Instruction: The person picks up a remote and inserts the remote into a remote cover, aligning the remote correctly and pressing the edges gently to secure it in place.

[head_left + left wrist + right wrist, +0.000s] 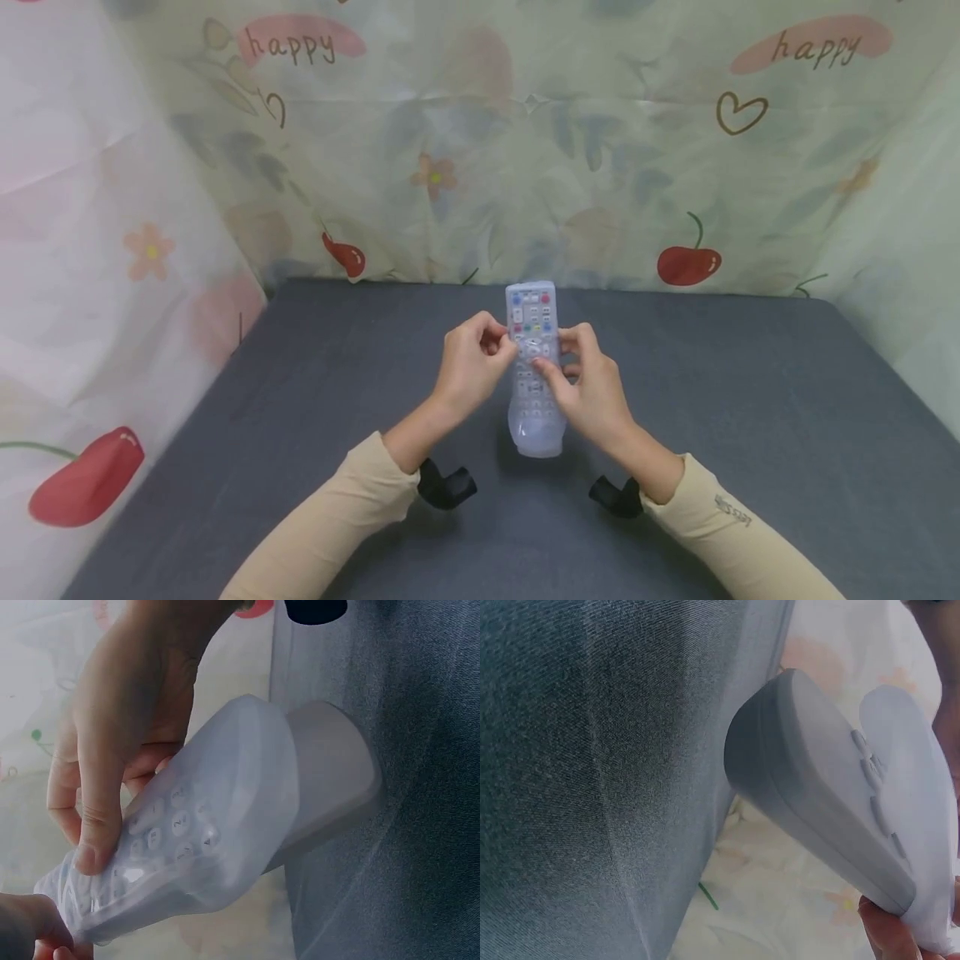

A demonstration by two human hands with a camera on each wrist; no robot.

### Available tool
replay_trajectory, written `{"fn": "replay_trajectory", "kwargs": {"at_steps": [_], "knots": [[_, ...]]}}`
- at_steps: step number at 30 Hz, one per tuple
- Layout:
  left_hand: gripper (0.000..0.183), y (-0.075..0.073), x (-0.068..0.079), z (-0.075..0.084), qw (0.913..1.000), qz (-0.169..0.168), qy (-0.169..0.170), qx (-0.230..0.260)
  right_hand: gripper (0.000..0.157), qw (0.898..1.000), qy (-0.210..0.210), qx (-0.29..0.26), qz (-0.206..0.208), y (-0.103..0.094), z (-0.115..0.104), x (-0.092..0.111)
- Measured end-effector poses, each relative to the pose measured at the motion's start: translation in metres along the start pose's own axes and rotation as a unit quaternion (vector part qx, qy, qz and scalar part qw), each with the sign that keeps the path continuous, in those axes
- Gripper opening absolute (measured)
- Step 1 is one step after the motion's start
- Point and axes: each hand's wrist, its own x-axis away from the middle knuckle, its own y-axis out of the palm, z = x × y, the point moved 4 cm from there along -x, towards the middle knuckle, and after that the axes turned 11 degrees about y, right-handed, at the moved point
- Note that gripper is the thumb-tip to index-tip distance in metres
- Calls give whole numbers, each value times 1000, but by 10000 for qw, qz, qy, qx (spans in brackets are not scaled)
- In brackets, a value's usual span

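A grey remote control (pixel 817 772) with coloured buttons is held upright above the table, its lower end pointing down. A translucent soft cover (pixel 247 780) lies over its button side. At the lower end this cover stands away from the remote, and the grey end shows bare. My right hand (pixel 596 387) grips the remote's right side, thumb on the front over the buttons and fingers curled behind the edge. On the opposite side my left hand (pixel 472 358) pinches the cover's left edge at mid-height between thumb and curled fingers.
A dark grey cloth-covered table (pixel 337 358) lies beneath both hands. Behind it hangs a printed curtain (pixel 450 100) with cherries and flowers, and more curtain encloses the sides. Black wrist mounts (pixel 447 487) protrude below each sleeve.
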Motion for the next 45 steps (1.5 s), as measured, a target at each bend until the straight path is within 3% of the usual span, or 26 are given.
{"fn": "replay_trajectory", "kwargs": {"at_steps": [6,11,16,21,26,30,35,45], "knots": [[5,-2,-5,0,9999,39,83,103,35,9999,-11,-106,-62,-4,-2,-4],[6,-2,-7,-2,9979,-65,50,642,36,9998,-25,-125,-143,-7,-4,-6],[6,-3,-5,-5,9952,55,-42,973,36,9995,28,-143,-296,-7,-5,-5],[18,-3,-4,-5,9950,135,-199,964,35,9990,75,-202,-390,-5,-5,-5],[38,-1,-6,-6,9967,-23,-402,707,36,9982,95,-201,-559,-2,-5,-4],[29,-1,-7,-5,9981,-149,-342,492,39,9970,33,-208,-744,-1,-2,-4],[25,-2,-6,-7,9972,-282,-366,595,40,9947,61,-270,-989,-9,0,-11],[30,2,-3,-6,9962,-598,-356,530,22,9979,44,-232,-596,-21,-4,-27]]}}
